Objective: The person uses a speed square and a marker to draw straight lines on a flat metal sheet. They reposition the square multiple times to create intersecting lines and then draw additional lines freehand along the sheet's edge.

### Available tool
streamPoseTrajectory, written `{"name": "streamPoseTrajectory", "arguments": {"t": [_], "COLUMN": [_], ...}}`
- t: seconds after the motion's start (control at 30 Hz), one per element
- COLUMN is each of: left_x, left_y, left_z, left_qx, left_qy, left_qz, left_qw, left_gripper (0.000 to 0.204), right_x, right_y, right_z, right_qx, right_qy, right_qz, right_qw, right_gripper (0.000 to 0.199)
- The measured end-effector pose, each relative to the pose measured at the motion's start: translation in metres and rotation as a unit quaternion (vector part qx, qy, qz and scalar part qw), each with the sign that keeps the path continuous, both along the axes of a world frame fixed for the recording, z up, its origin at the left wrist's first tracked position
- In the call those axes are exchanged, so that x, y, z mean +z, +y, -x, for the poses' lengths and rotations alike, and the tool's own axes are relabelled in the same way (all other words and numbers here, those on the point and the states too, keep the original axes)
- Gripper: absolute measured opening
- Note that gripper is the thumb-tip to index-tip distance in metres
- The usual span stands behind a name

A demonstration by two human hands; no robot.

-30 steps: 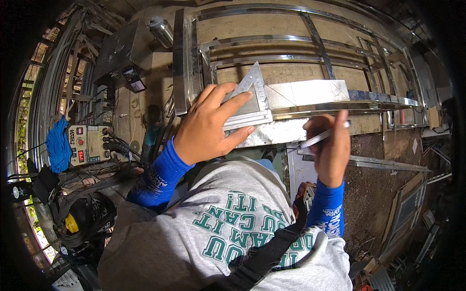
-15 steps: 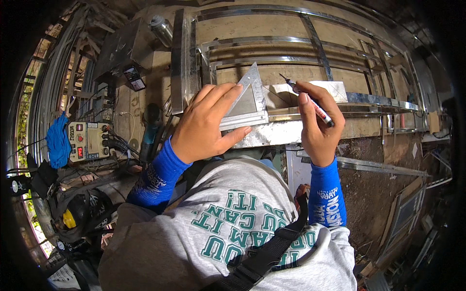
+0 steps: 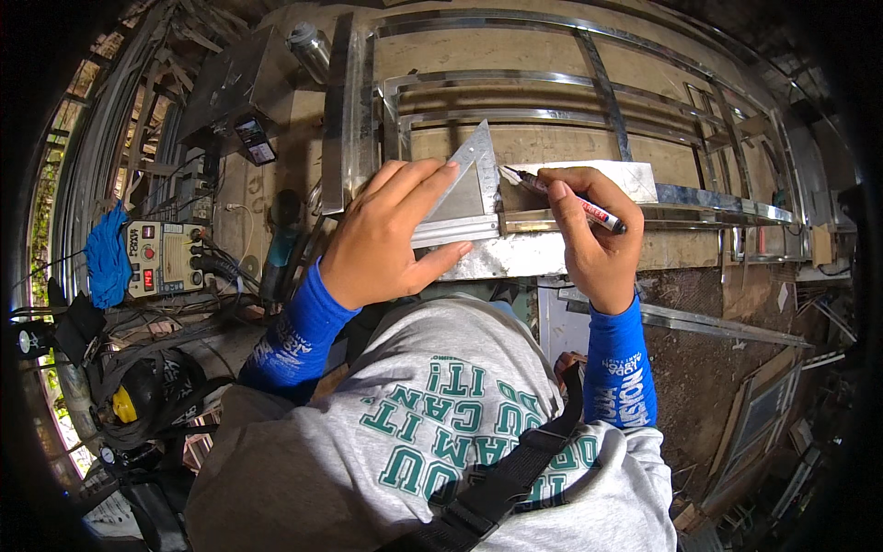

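Note:
My left hand [image 3: 382,239] holds a silver triangular square [image 3: 487,189] against the metal work, fingers across its slanted side and thumb along its thick base. My right hand [image 3: 602,258] grips a black-and-white marker [image 3: 605,218] like a pen. The marker's dark tip points left, close beside the upright edge of the square; whether it touches the metal is too small to tell. A bright, flat-faced metal piece [image 3: 630,177] extends to the right from beneath the marker. Part of the square is hidden under my left fingers.
A shiny metal tube frame [image 3: 602,87] spreads over the wooden tabletop [image 3: 487,55]. At the left are a power unit [image 3: 164,258] with a red display, a blue cloth [image 3: 108,258] and a phone [image 3: 255,141]. A metal bottle [image 3: 309,46] stands at the back.
My right hand has swung the marker left and slightly down, bringing its tip from above the metal piece to the square's edge. My left hand and the square stay nearly in place.

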State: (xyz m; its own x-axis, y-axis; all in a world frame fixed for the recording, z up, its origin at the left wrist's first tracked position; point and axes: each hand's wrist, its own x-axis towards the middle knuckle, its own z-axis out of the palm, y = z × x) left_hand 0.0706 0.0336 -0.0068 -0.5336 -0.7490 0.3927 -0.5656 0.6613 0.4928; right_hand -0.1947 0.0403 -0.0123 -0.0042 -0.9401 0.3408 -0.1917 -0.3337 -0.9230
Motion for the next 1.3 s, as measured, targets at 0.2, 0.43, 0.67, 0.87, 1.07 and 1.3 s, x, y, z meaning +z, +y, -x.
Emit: {"name": "streamPoseTrajectory", "arguments": {"t": [0.2, 0.43, 0.67, 0.87, 1.07, 1.3], "left_x": [-0.0004, -0.0010, -0.0023, -0.0010, -0.0006, -0.0013], "left_y": [0.0007, 0.0006, 0.0008, 0.0010, 0.0014, 0.0005], "left_z": [0.0007, 0.0002, -0.0004, 0.0012, 0.0012, 0.0015], "left_qx": [0.003, 0.004, 0.005, 0.008, 0.010, 0.007], "left_qy": [0.000, -0.002, -0.001, -0.002, -0.005, -0.003], "left_qz": [0.002, -0.002, -0.002, 0.004, 0.002, 0.004], "left_qw": [1.000, 1.000, 1.000, 1.000, 1.000, 1.000], "left_gripper": [0.073, 0.075, 0.075, 0.074, 0.075, 0.075], "right_x": [-0.0015, -0.0022, -0.0061, -0.0052, -0.0071, -0.0009], "right_y": [-0.0020, -0.0028, -0.0043, -0.0034, -0.0052, -0.0029], "right_z": [0.0008, -0.0001, -0.0017, -0.0027, -0.0028, -0.0032], "right_qx": [-0.003, -0.005, 0.000, -0.006, -0.001, -0.002], "right_qy": [0.021, 0.033, 0.021, 0.024, 0.030, 0.048], "right_qz": [0.011, 0.007, 0.014, 0.009, 0.018, 0.009], "right_qw": [1.000, 0.999, 1.000, 1.000, 0.999, 0.999], "right_gripper": [0.014, 0.014, 0.014, 0.013, 0.013, 0.012]}}
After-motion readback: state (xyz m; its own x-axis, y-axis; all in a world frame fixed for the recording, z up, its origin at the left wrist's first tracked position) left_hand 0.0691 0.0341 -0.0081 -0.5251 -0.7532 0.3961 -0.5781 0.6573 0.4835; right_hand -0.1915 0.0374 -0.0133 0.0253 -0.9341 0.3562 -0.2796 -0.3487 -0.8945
